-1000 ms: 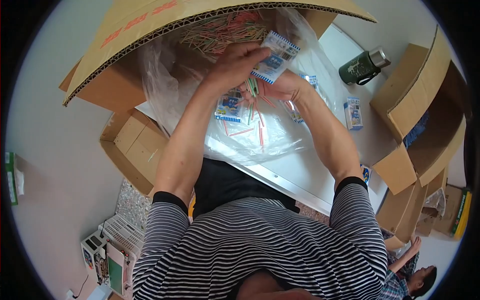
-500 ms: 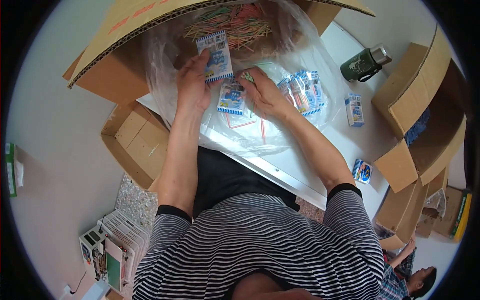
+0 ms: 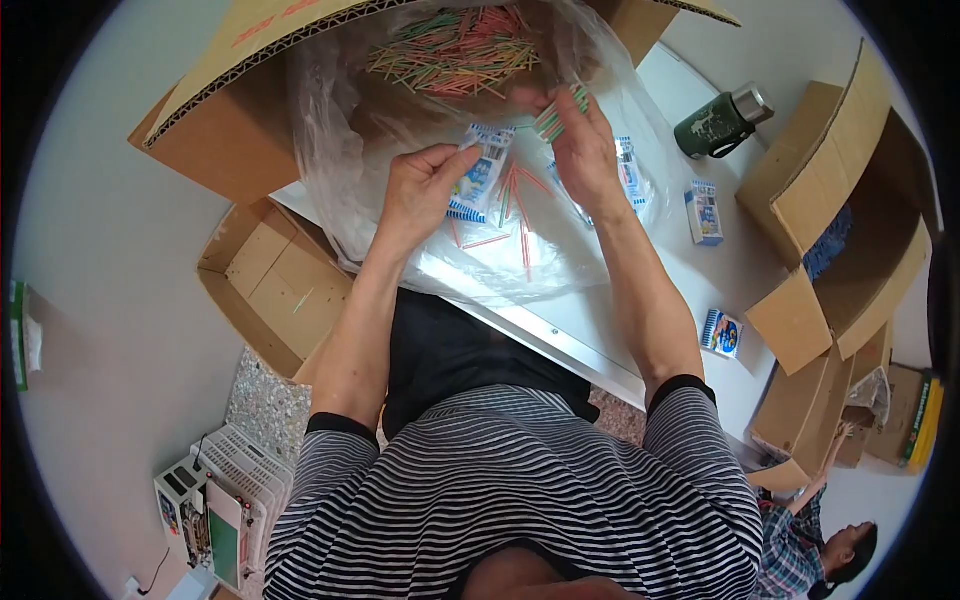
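Observation:
My left hand [image 3: 422, 195] pinches a small blue-and-white plastic packet [image 3: 478, 185] between thumb and fingers, above a clear plastic bag [image 3: 430, 262]. To its right, my right hand [image 3: 585, 160] is closed around a small bundle of thin green-and-white straw-like sticks [image 3: 551, 122]; some of its fingers are blurred. Partly hidden by my right hand lie more blue-and-white packets [image 3: 628, 172]. Several loose red-and-white sticks [image 3: 516, 190] are scattered on the bag between my hands. Beyond them is a large pile of red, green and yellow sticks [image 3: 455, 52].
A big cardboard box [image 3: 225, 125] opens around the bagged pile. An open carton [image 3: 265, 275] sits below left. On the white table [image 3: 650, 268] are a dark green flask [image 3: 712, 128] and two small packs. Open boxes [image 3: 800, 230] stand at right, with another person [image 3: 800, 545] beyond.
My right hand has swung right and away from me, carrying the stick bundle off the packets. My left hand has moved right and nearer me, with a packet in its grip.

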`<move>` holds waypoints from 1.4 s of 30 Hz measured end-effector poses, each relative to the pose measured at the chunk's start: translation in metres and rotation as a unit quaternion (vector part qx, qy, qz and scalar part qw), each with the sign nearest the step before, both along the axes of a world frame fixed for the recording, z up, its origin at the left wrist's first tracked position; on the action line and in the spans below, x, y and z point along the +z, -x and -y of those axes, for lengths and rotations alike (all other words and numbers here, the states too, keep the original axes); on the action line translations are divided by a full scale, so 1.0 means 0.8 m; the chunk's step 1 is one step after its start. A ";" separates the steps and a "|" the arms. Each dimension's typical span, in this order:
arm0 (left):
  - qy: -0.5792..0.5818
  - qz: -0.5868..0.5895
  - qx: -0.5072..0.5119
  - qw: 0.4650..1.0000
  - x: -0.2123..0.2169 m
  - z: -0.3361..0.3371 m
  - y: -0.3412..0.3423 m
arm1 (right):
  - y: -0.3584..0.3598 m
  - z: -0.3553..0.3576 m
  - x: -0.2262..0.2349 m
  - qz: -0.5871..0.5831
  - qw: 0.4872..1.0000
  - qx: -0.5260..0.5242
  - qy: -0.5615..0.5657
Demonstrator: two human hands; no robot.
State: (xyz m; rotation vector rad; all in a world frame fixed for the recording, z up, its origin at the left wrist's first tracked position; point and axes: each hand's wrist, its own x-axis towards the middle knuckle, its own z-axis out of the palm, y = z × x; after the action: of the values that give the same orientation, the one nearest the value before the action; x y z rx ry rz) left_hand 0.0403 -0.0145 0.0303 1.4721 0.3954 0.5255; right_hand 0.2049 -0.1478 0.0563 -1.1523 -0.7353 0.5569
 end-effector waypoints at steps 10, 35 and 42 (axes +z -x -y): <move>0.012 -0.001 -0.088 0.996 0.008 0.018 0.008 | 0.036 -0.005 0.041 0.008 0.984 0.073 -0.165; 0.131 0.084 0.021 0.988 0.001 0.058 0.003 | 0.061 0.007 0.029 -0.135 0.990 0.032 0.040; 0.028 0.073 0.091 0.993 -0.005 0.059 -0.004 | 0.073 0.031 0.007 -0.052 0.988 0.044 0.136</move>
State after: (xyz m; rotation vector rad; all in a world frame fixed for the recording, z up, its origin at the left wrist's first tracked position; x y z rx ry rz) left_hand 0.0438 -0.0615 0.0265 1.3408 0.4279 0.7582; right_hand 0.1464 -0.1726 0.0621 -1.3353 -0.6350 0.8052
